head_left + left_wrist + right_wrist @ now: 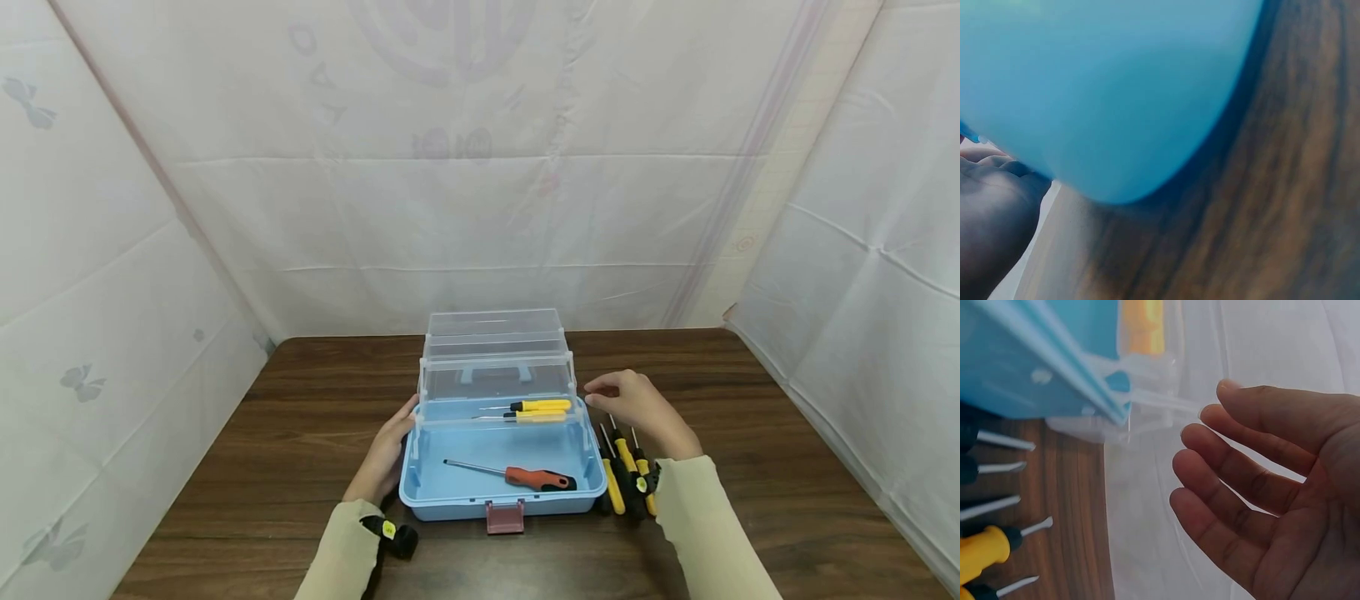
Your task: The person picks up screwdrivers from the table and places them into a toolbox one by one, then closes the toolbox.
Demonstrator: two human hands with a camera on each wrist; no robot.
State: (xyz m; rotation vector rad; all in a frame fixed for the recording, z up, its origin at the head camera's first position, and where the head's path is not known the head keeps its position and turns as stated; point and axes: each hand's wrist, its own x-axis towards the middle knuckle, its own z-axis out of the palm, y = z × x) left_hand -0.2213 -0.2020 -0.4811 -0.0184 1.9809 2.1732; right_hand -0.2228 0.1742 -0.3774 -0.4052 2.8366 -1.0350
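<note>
A light blue toolbox stands with its clear lid raised at the back. My left hand lies along the box's left side, its fingers reaching toward the rear corner; in the left wrist view the palm is beside the blue wall. By the right rear corner hovers my right hand, holding nothing, its fingers loosely bent and the thumb near the index finger. An orange-and-black screwdriver lies on the box floor. Yellow-handled screwdrivers sit in the clear tray toward the back.
Several yellow and black screwdrivers lie on the dark wooden table just right of the box, under my right forearm. A pink latch hangs at the box front. White sheeting encloses the table behind and at both sides.
</note>
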